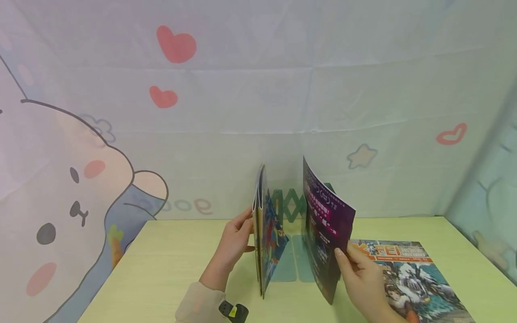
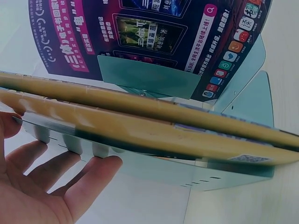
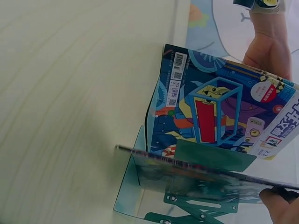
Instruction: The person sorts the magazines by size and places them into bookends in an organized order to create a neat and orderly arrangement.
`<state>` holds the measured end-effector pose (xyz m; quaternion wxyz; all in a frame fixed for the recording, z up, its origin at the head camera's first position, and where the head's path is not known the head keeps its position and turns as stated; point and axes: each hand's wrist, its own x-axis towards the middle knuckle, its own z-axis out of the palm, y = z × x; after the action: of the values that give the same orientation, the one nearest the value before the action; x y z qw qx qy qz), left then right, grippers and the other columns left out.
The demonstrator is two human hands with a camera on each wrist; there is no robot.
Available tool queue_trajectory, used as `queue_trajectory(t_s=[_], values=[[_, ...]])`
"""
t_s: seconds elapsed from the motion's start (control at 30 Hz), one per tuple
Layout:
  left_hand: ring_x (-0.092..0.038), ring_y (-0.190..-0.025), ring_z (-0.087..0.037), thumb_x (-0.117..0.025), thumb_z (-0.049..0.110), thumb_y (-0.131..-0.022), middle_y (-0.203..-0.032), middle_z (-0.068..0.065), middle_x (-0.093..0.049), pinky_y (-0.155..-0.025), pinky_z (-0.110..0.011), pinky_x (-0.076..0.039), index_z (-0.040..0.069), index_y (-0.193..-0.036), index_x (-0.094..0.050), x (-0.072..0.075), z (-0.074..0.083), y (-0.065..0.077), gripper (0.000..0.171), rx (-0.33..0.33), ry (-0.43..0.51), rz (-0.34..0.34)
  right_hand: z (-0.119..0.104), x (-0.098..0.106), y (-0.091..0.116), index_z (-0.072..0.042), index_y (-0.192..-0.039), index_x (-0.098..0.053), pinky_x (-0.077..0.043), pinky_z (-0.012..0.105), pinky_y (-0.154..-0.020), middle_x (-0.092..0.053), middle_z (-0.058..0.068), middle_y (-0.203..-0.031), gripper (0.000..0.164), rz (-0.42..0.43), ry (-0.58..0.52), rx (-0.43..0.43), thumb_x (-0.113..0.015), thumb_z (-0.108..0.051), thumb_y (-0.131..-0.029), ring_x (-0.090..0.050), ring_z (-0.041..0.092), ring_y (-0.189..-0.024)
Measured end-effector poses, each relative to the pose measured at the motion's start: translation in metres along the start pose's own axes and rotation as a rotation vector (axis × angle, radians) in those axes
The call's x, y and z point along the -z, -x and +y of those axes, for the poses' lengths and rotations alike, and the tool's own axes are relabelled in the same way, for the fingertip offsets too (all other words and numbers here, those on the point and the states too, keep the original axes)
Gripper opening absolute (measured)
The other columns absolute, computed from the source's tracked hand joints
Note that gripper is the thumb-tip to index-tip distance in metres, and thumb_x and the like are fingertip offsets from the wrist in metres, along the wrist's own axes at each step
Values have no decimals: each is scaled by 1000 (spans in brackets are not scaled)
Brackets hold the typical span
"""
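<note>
A teal folding book stand point(image 1: 286, 269) with a lattice frame sits on the table. A few colourful magazines point(image 3: 205, 107) stand upright on its left side, against a small upright plate. My left hand point(image 1: 234, 235) is beside them; in the left wrist view, its fairly straight fingers touch the stand's outer plate point(image 2: 154, 170). One fingertip at the frame's left edge is near the magazine edges. My right hand point(image 1: 361, 273) pinches a purple-black magazine point(image 1: 325, 224) by its near edge, thumb on the cover. That magazine is upright, slightly bowed, right of the small plate; its other fingers are partly hidden.
Another magazine point(image 1: 420, 282), with orange lettering and a picture cover, lies flat at the right, partly behind my right forearm. A cloth backdrop point(image 1: 250, 98) with hearts and a cartoon animal hangs behind the pale table point(image 1: 161, 260).
</note>
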<state>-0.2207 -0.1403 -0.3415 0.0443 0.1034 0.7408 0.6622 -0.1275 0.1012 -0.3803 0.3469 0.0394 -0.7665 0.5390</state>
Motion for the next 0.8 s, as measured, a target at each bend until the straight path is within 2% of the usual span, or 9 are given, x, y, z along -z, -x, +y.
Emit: queue_trajectory(t_s=[0.23, 0.5, 0.8], values=[[-57, -116, -32, -39, 27, -99, -146, -8, -44, -76, -51, -56, 22, -146, -39, 1, 0, 1, 47, -4, 5, -3, -3, 1, 1, 5, -118, -63, -53, 11, -65, -68, 22, -105, 34, -52, 10, -71, -66, 1, -85, -61, -12, -85], [-57, -117, -32, -39, 26, -99, -145, -9, -45, -76, -51, -56, 20, -146, -38, 1, -1, 0, 47, -4, -4, -1, -4, 2, 1, 4, -118, -64, -53, 12, -63, -69, 22, -103, 32, -103, 76, -58, -64, -4, -88, -61, -9, -83], [-57, -116, -31, -40, 28, -99, -143, -9, -48, -75, -51, -56, 23, -145, -39, 0, 0, 1, 47, -1, 9, 2, -5, -2, 1, 6, -121, -61, -53, 12, -66, -67, 23, -108, 36, -128, 70, -38, -65, -2, -86, -58, -10, -90]])
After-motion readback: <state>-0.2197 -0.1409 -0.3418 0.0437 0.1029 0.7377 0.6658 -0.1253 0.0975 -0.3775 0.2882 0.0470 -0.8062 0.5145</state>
